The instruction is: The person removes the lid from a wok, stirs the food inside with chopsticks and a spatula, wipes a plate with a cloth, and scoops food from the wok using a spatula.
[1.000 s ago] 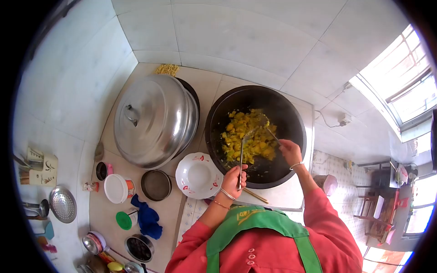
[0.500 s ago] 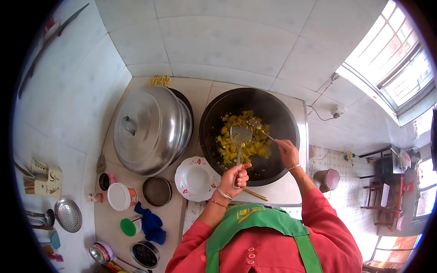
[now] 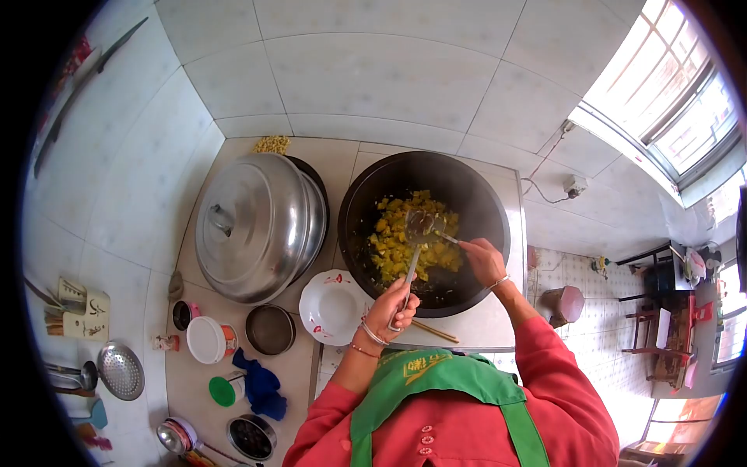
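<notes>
My left hand [image 3: 391, 309] is closed round the handle of a metal spatula [image 3: 412, 267], which reaches over the large dark wok [image 3: 476, 187]. My right hand [image 3: 484, 263] grips a thin-handled metal spoon [image 3: 450, 238] at the wok's right side. Both utensil heads meet above the food and overlap, so the spoon's head is hard to make out. Yellow chunks of food with green bits [image 3: 389, 233] cover the wok's bottom, and some steam hangs over them. Beside my left hand stands a white plate [image 3: 333, 310] with red flower marks.
A big domed metal lid [image 3: 253, 233] covers another pan at the left. Chopsticks [image 3: 436, 332] lie near the wok's front edge. Further left are a round metal pan [image 3: 270, 328], a white-lidded tub [image 3: 206, 340], a green-lidded jar [image 3: 222, 391] and a blue cloth [image 3: 261, 386].
The spatula's blade has turned and shifted slightly up and right. The spoon's head has come left and down onto it. My left hand has moved a little left and down.
</notes>
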Demonstrator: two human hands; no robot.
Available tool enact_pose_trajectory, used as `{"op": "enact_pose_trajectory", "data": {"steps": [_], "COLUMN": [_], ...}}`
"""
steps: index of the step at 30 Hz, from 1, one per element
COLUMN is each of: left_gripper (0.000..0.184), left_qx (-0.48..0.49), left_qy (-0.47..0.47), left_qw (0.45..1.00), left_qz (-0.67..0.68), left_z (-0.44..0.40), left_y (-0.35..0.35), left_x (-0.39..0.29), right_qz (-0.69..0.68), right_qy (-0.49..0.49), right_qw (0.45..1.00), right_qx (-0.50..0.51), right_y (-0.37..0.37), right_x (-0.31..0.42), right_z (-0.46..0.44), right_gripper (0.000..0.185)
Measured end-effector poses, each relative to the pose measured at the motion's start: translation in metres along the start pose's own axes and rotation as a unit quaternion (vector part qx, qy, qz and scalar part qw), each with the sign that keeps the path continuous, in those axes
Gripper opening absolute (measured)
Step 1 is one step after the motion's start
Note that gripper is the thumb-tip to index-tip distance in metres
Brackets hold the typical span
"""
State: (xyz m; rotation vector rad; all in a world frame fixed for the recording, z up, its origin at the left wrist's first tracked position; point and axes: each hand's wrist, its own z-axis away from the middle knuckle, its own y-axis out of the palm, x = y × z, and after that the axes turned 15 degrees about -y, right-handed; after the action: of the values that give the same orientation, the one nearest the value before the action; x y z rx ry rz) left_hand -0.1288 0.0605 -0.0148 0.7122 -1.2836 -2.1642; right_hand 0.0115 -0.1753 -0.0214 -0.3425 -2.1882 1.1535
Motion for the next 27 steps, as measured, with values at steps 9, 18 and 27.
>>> {"op": "enact_pose_trajectory", "data": {"steps": [9, 18, 27], "left_gripper": [0.036, 0.036, 0.036], "left_qx": [-0.002, -0.004, -0.01], "left_qy": [0.011, 0.016, 0.024], "left_qw": [1.0, 1.0, 0.999], "left_qz": [-0.006, -0.014, -0.02], "left_z": [0.008, 0.012, 0.017], "left_y": [0.0, -0.001, -0.006], "left_x": [-0.004, -0.002, -0.001], "right_qz": [-0.004, -0.006, -0.018], "right_qy": [-0.018, -0.01, -0.024], "right_qw": [1.0, 1.0, 0.999], "right_qx": [0.016, 0.029, 0.028], "right_y": [-0.012, -0.016, -0.018], "right_x": [-0.003, -0.01, -0.012], "right_z": [-0.006, -0.002, -0.003], "right_gripper": [0.024, 0.023, 0.023]}}
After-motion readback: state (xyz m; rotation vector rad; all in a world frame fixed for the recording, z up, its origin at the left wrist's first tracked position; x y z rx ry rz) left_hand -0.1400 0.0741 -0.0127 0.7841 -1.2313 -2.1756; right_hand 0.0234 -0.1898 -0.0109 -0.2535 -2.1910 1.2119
